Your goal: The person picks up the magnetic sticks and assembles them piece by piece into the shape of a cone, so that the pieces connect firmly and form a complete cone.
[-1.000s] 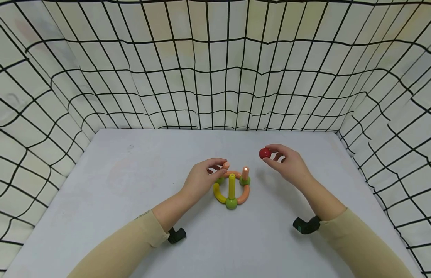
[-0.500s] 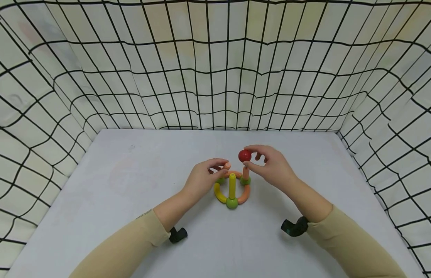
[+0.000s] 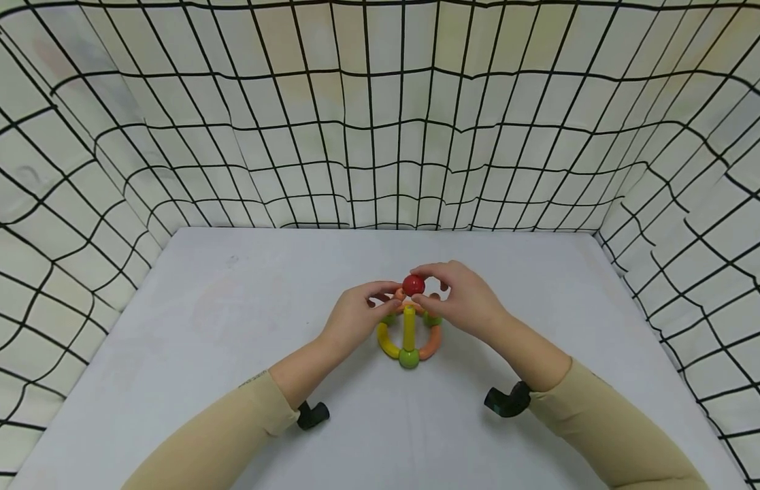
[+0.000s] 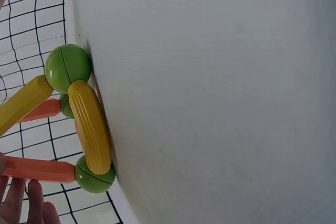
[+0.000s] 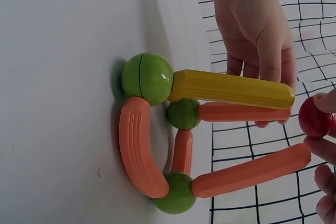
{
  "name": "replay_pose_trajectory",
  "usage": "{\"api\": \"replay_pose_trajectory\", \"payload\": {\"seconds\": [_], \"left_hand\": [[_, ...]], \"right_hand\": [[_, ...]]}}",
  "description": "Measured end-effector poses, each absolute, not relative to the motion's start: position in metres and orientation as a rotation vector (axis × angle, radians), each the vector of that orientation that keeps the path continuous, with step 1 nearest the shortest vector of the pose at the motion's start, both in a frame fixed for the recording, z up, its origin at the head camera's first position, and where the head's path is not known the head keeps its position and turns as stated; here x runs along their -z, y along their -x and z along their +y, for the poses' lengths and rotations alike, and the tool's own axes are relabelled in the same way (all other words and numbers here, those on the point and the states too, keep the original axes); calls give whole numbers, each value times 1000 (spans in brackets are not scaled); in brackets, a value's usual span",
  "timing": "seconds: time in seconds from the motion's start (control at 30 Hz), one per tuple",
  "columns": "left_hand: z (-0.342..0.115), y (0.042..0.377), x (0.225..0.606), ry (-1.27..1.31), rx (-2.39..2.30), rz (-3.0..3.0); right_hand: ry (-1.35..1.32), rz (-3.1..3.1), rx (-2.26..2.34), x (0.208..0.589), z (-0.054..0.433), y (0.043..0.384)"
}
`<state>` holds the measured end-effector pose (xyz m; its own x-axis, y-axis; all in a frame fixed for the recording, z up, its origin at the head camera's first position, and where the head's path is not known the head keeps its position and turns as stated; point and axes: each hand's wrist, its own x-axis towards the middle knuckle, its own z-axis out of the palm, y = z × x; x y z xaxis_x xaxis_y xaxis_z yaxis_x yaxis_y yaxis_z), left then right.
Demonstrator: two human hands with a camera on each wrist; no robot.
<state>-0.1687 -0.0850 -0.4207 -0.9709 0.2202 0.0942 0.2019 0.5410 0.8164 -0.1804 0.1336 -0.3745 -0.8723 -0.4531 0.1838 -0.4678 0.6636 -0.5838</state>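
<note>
A toy frame of green balls joined by curved sticks lies as a ring on the table, an upright stick on each ball. At the far left post, my left hand pinches the top of an orange stick. My right hand pinches a red ball between thumb and fingers, right beside that stick's top. Nearest me rises a yellow stick. The other orange stick stands on the right, mostly behind my right hand in the head view.
The frame rests on a white table. Black netting over pale walls encloses the back and both sides. Dark curved pieces stick out under both wrists.
My right hand has brought the red ball leftward, passing above the right orange stick to the stick that my left hand holds. The left hand has stayed nearly still.
</note>
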Motion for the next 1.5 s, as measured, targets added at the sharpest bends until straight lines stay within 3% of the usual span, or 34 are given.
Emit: {"api": "replay_pose_trajectory", "payload": {"seconds": [1.5], "left_hand": [[-86, 167, 424, -442, -1372, 2751]], "right_hand": [[-952, -2738, -890, 382, 135, 175]]}}
